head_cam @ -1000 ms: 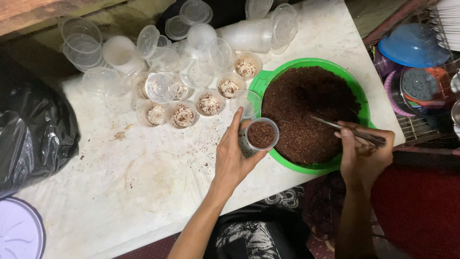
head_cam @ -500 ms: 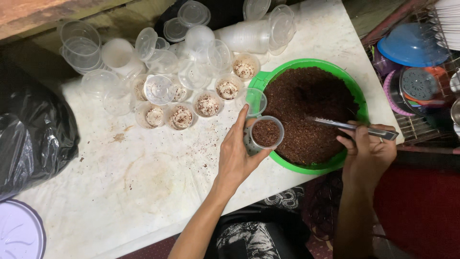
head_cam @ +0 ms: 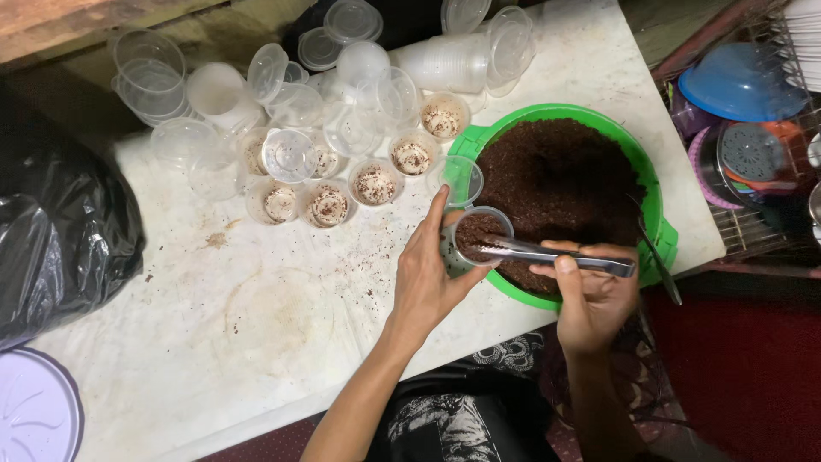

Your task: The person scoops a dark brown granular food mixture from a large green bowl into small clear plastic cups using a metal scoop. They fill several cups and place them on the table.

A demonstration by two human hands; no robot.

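My left hand (head_cam: 428, 274) grips a small clear plastic cup (head_cam: 479, 233) part filled with dark brown soil, held at the near rim of a green basin (head_cam: 657, 205) full of the same soil. My right hand (head_cam: 590, 291) holds metal tongs (head_cam: 547, 253) level, with their tips over the cup's mouth. An empty clear cup (head_cam: 463, 180) stands just beyond the held one, against the basin's left rim. Several small cups with pale filling and brown flecks (head_cam: 375, 183) sit in a row on the white table (head_cam: 256, 325) to the left.
Empty clear cups and lids (head_cam: 359, 68) are piled at the table's back. A black plastic bag (head_cam: 60, 248) bulges at the left. A round pale lid (head_cam: 34, 411) lies at the bottom left. A wire rack with blue and pink plastic ware (head_cam: 744, 94) stands at the right.
My right hand has swung the tongs left from over the basin's soil to the cup's mouth. My left hand and the cup have stayed almost in place.
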